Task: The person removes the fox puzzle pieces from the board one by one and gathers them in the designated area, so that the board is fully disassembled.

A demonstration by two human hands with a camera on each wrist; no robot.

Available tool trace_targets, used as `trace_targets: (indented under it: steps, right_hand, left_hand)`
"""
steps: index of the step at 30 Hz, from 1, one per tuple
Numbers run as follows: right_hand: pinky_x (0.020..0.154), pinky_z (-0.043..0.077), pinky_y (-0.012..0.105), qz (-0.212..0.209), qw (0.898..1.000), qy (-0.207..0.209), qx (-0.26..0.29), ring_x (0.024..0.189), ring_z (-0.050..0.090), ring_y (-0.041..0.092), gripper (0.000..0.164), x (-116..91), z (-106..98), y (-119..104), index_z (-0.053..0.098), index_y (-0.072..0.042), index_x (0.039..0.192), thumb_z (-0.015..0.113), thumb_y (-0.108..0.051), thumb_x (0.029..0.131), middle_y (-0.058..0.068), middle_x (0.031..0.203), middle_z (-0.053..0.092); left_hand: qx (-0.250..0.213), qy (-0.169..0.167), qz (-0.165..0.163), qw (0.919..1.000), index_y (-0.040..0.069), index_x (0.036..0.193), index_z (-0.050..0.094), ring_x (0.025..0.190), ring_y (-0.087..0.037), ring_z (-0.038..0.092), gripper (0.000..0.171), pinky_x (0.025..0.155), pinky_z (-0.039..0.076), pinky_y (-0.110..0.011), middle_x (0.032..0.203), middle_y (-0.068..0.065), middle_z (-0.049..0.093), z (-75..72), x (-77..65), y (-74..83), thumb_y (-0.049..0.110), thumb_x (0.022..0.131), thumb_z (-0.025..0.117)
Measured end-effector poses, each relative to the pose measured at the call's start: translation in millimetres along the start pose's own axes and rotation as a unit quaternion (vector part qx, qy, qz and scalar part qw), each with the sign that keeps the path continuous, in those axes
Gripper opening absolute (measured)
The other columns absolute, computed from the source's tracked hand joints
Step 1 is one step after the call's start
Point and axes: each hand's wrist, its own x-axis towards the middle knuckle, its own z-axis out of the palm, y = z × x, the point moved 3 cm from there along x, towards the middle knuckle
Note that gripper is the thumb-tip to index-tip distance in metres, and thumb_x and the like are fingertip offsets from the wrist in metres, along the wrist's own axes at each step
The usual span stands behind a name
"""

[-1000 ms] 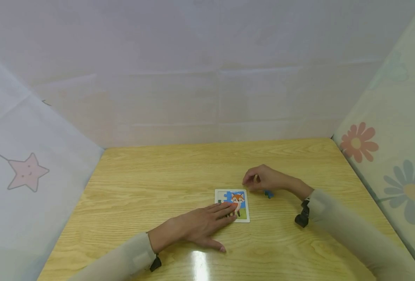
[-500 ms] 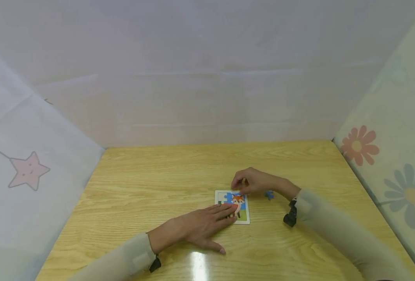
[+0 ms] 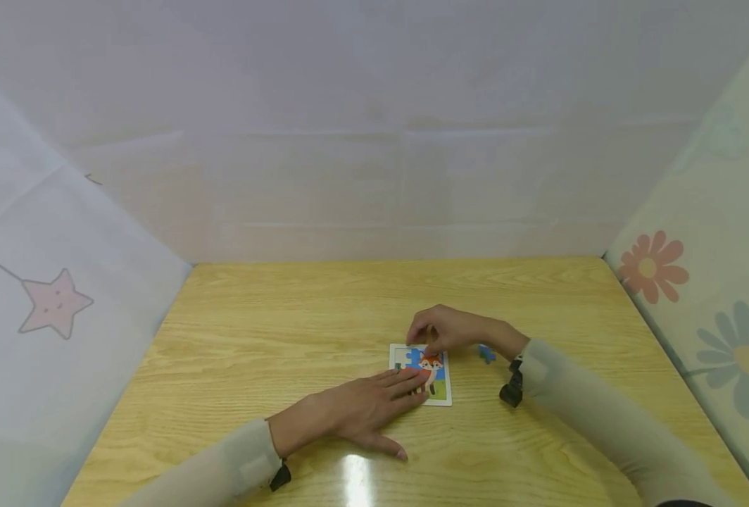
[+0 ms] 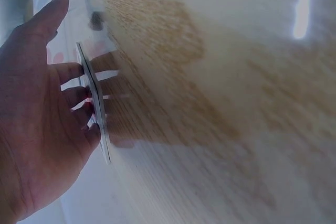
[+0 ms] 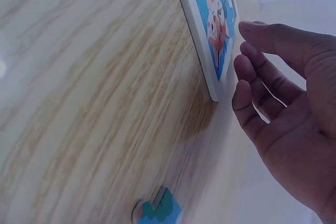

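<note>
A small fox jigsaw puzzle (image 3: 438,386) in a white-edged tray lies on the wooden table. My left hand (image 3: 364,408) rests flat with its fingers across the lower left of the puzzle, thumb spread on the table. Over the puzzle's top edge is my right hand (image 3: 450,329), its fingers loosely bent and thumb tip by the fox's ear. In the right wrist view, nothing shows between the thumb and fingers of that hand (image 5: 283,87). Pale bare backing shows at the tray's upper left, beside a blue knobbed piece. The left hand covers part of the picture.
A loose blue and green puzzle piece (image 3: 486,353) lies on the table (image 3: 273,317) to the right of the tray, under the right wrist. Pale cloth walls (image 3: 298,190) enclose the table's back and sides.
My right hand has moved left from beside the loose piece to over the puzzle's top edge. The left hand stays on the puzzle.
</note>
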Motion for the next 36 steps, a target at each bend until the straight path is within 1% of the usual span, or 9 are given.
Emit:
trace_targets:
  steps: [4,7,12,17,27,32,36]
  right_hand:
    - [0.096,0.059,0.037,0.0,1.0,-0.01,0.008,0.11,0.068,0.021,0.033,3.3,2.8,-1.5,0.075,-0.005,0.123,0.082,0.0,0.091,0.005,0.118,0.07]
    - [0.095,0.058,0.035,-0.001,1.0,-0.015,0.005,0.107,0.067,0.022,0.032,4.9,5.3,-0.2,0.076,-0.005,0.122,0.081,0.001,0.091,0.005,0.117,0.069]
    - [0.088,0.057,0.035,0.01,1.0,-0.024,0.002,0.098,0.062,0.026,0.032,6.5,7.7,-0.8,0.076,-0.006,0.121,0.081,0.002,0.091,0.006,0.114,0.067]
    - [0.087,0.057,0.032,0.022,0.999,-0.029,-0.009,0.097,0.062,0.024,0.03,7.8,7.9,-0.2,0.077,-0.007,0.119,0.081,0.001,0.091,0.003,0.113,0.065]
    - [0.082,0.056,0.032,0.013,0.998,-0.048,-0.044,0.092,0.061,0.024,0.025,9.5,7.2,-2.2,0.075,-0.006,0.116,0.081,-0.001,0.092,0.004,0.11,0.062]
    - [0.079,0.054,0.034,0.005,0.998,-0.05,-0.039,0.088,0.057,0.026,0.024,10.2,7.1,-4.6,0.074,-0.004,0.114,0.08,0.001,0.091,0.006,0.108,0.061]
    - [0.078,0.053,0.034,0.001,0.998,-0.048,-0.04,0.086,0.055,0.026,0.025,11.4,7.2,-5.0,0.074,-0.003,0.113,0.081,0.002,0.09,0.007,0.105,0.06]
  left_hand:
    - [-0.005,0.002,0.0,1.0,0.009,0.169,0.025,0.164,-0.031,0.012,0.096,0.131,0.023,-0.045,0.178,-0.015,0.008,-0.5,0.4,0.4,0.076,0.102,0.042]
    - [-0.009,0.004,-0.001,1.0,0.01,0.169,0.025,0.164,-0.03,0.012,0.096,0.131,0.024,-0.045,0.178,-0.014,0.008,0.0,0.5,0.7,0.076,0.102,0.043]
    - [-0.009,0.005,0.0,0.9999,0.009,0.169,0.025,0.164,-0.03,0.012,0.097,0.131,0.024,-0.045,0.178,-0.014,0.008,0.8,1.0,0.8,0.076,0.102,0.043]
    - [-0.009,0.003,-0.002,1.0,0.009,0.169,0.024,0.164,-0.03,0.011,0.097,0.131,0.023,-0.045,0.178,-0.014,0.007,1.3,1.0,0.7,0.077,0.101,0.041]
    - [-0.003,0.005,-0.006,1.0,0.01,0.169,0.024,0.164,-0.029,0.012,0.098,0.131,0.024,-0.044,0.178,-0.014,0.008,1.4,1.7,0.3,0.078,0.101,0.041]
    - [-0.001,0.009,-0.008,0.9999,0.01,0.169,0.026,0.164,-0.029,0.014,0.097,0.13,0.025,-0.044,0.178,-0.014,0.01,0.7,1.5,0.3,0.078,0.101,0.043]
    - [0.002,0.011,-0.008,0.9999,0.01,0.169,0.027,0.164,-0.03,0.015,0.098,0.13,0.027,-0.045,0.178,-0.014,0.011,-0.1,1.3,0.2,0.078,0.1,0.044]
